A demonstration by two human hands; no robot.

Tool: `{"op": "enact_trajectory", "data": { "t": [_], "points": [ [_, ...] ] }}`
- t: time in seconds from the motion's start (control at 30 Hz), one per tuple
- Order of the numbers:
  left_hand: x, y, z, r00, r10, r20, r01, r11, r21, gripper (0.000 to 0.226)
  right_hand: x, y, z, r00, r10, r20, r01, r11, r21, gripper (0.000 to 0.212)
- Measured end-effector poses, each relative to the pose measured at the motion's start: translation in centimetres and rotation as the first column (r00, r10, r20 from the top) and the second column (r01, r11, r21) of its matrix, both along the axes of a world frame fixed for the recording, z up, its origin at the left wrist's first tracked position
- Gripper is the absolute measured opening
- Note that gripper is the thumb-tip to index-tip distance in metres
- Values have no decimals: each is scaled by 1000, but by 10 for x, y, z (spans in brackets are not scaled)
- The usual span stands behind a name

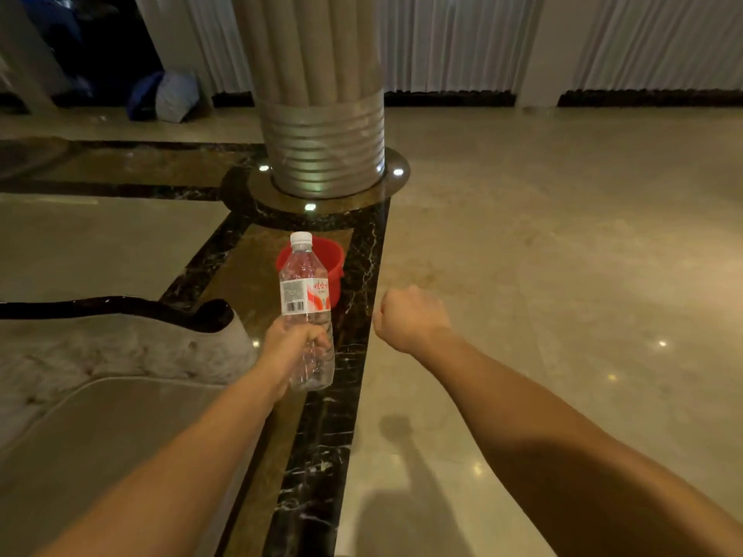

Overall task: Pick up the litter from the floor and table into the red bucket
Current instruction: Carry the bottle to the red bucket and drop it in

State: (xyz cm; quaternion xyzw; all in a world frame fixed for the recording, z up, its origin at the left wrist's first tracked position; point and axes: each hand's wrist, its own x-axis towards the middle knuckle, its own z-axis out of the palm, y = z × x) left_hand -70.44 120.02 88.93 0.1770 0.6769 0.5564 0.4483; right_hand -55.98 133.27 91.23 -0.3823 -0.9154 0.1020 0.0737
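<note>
we've got the clear plastic bottle [306,311] upright in the left hand [295,347], fingers wrapped round its lower body, capped. it looks empty, so light, thin-walled, crushable; a low grip is fine. the red bucket [335,261] sits on the floor [563,255] beyond, by the pillar [325,154]. right hand [410,317] is clenched, apparently empty.

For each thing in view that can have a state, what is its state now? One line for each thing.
Bottle: capped, upright, clear, looks empty, held near its base by the left hand.
Left hand: closed around the bottle.
Right hand: closed in a loose fist, seems to hold nothing.
Red bucket: upright on the floor, open top, contents hidden behind the bottle.
</note>
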Motion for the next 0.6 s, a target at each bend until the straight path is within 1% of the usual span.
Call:
{"op": "enact_trajectory", "data": {
  "t": [0.1, 0.2, 0.27, 0.33, 0.4, 0.47, 0.53, 0.6],
  "points": [
    [-35, 53, 2, 1000, -20, 1, 20, 999, -46, 60, -34, 62, -2, 1000, 1, 7, -1, 998, -65, 22],
    [-82, 113, -7, 1000, -17, -3, 17, 999, -48, 48, -85, 125, -15, 999, 41, 34, -38, 996, -75, 23],
    [-117, 158, -20, 1000, 29, 0, -29, 999, -38, 38, -124, 168, -28, 997, 64, 48, -60, 996, -71, 22],
    [-152, 200, -32, 996, 85, 13, -85, 996, -40, 35, -162, 207, -39, 994, 86, 72, -82, 995, -52, 21],
    [-189, 237, -43, 991, 132, 18, -130, 989, -71, 33, -200, 247, -46, 988, 113, 106, -111, 994, -26, 22],
    [-225, 268, -47, 989, 146, -16, -147, 984, -100, 27, -232, 284, -47, 982, 127, 137, -128, 992, 1, 27],
    [-275, 308, -46, 978, 205, -32, -208, 971, -115, 23, -275, 333, -44, 983, 130, 131, -135, 990, 34, 32],
    [-318, 348, -43, 968, 246, -48, -251, 961, -114, 26, -309, 373, -42, 988, 109, 112, -111, 994, 15, 33]
  ]
}}
